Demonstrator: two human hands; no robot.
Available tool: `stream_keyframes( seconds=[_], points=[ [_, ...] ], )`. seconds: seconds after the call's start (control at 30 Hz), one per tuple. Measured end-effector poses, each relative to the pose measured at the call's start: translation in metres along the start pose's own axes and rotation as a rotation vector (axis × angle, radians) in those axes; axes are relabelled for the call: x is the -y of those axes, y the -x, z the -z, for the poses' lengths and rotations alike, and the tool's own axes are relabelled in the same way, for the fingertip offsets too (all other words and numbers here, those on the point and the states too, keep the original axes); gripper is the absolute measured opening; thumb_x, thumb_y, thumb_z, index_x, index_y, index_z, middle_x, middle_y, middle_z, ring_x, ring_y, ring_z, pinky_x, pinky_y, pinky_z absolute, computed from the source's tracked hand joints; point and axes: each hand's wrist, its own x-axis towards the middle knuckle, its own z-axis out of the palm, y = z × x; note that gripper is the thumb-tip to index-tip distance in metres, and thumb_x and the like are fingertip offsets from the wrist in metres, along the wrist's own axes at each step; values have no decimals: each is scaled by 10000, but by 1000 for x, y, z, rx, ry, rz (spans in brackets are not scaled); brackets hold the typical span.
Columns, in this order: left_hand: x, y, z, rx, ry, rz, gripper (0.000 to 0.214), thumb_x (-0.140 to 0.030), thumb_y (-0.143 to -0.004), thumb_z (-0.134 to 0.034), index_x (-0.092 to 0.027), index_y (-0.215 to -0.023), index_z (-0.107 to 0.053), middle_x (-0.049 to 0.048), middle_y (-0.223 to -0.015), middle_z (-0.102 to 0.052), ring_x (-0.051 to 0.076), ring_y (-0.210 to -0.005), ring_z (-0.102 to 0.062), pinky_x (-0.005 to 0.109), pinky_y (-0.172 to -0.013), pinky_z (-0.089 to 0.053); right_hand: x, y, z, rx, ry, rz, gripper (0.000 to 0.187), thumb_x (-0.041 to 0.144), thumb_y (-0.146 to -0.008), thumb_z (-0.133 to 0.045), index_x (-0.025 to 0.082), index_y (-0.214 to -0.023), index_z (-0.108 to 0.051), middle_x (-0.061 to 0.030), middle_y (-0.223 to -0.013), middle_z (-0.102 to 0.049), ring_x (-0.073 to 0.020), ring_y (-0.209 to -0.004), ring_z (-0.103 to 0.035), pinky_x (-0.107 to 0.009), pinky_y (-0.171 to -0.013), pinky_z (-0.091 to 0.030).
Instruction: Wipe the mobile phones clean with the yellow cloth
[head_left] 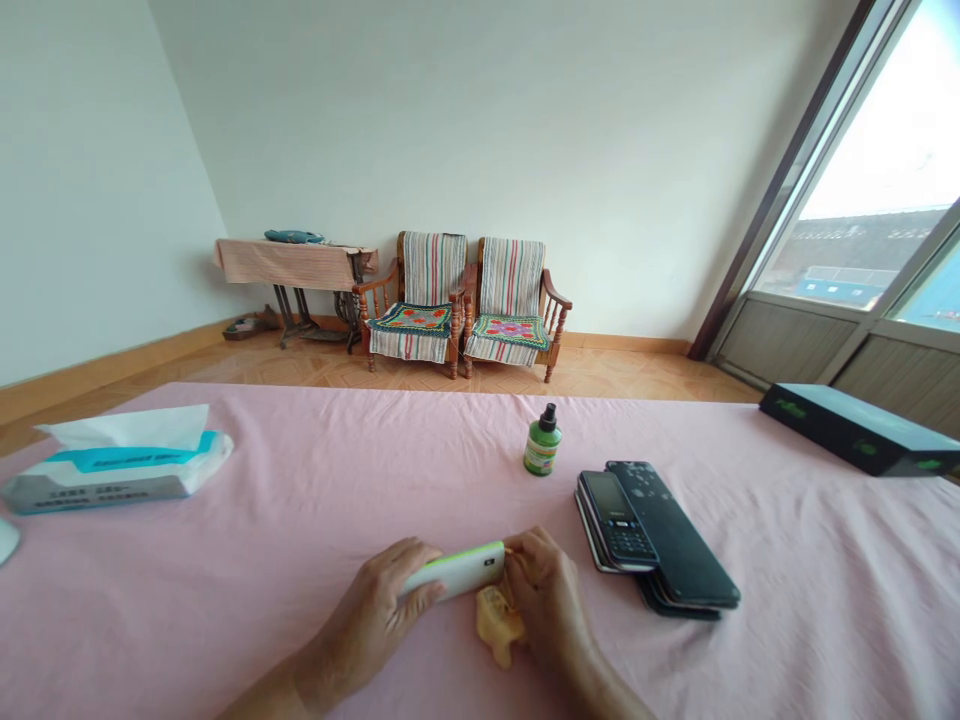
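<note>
A white phone with a bright green edge is tilted on its long side above the pink cloth. My left hand grips its left end, thumb on the near face and fingers along the top. At the phone's right end, my right hand is closed on a yellow cloth, which hangs below the fingers; its fingertips touch that end. To the right of my hands, a keypad phone lies on other phones, partly over a large dark phone or tablet that rests on another dark device.
A green spray bottle stands beyond my hands on the pink cloth. At the left is a tissue pack, with a dark box at the far right. Two wooden chairs and a covered sewing table stand by the wall.
</note>
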Motion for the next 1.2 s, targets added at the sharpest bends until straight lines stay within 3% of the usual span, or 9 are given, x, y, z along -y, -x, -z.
stream_keyframes(
  seconds=[0.13,0.27,0.4,0.57,0.77,0.87,1.0,1.2],
  points=[
    [2,0,1,-104,6,51,246,-322,-917,-521,-223,-1141,-550,62,-1048,-633,204,-988,-598,274,-865,-475,0,1,0,66,114,13,236,83,-754,-484,190,-710,-689,-12,-682,-605,-138,-622,-584,-209,-554,-398],
    [6,-2,0,-150,-26,58,201,-289,-911,-521,-222,-1088,-589,61,-1002,-615,213,-983,-591,303,-853,-494,3,2,0,83,82,25,227,100,-784,-494,192,-739,-696,-19,-700,-621,-137,-634,-596,-208,-569,-409],
    [4,-1,0,-110,-24,55,274,-215,-891,-529,-248,-1160,-568,60,-1065,-572,212,-1041,-564,332,-913,-478,2,1,-1,88,95,18,212,109,-790,-512,189,-747,-703,-27,-712,-631,-145,-651,-602,-214,-582,-413],
    [1,5,3,-5,-50,61,679,-41,-646,-657,-282,-1257,-487,71,-1305,-419,260,-1252,-416,431,-1064,-351,2,1,0,73,102,21,219,111,-788,-519,201,-736,-712,-24,-706,-640,-142,-645,-605,-213,-573,-410],
    [5,9,10,60,-73,5,759,66,-567,-479,-263,-1251,-494,82,-1419,-336,255,-1320,-350,446,-1086,-304,3,-1,1,55,107,16,207,129,-775,-536,205,-736,-725,-21,-683,-642,-143,-616,-607,-215,-550,-408],
    [7,7,14,88,-71,4,776,75,-587,-457,-263,-1285,-491,81,-1418,-357,255,-1312,-363,447,-1084,-314,3,-1,1,55,111,15,197,135,-778,-539,203,-731,-718,-17,-683,-643,-141,-619,-607,-213,-557,-406],
    [8,2,18,135,-43,-29,705,57,-676,-474,-284,-1292,-502,55,-1263,-524,208,-1171,-510,347,-1009,-422,4,-2,2,77,111,1,183,142,-784,-548,199,-739,-715,-21,-702,-648,-147,-637,-609,-218,-573,-408],
    [5,-1,16,83,-37,-34,501,-63,-810,-543,-274,-1264,-552,62,-1117,-589,182,-1001,-596,253,-880,-492,2,-4,2,73,47,-41,210,154,-814,-521,199,-787,-724,-24,-712,-645,-155,-638,-610,-219,-560,-411]
  ],
)
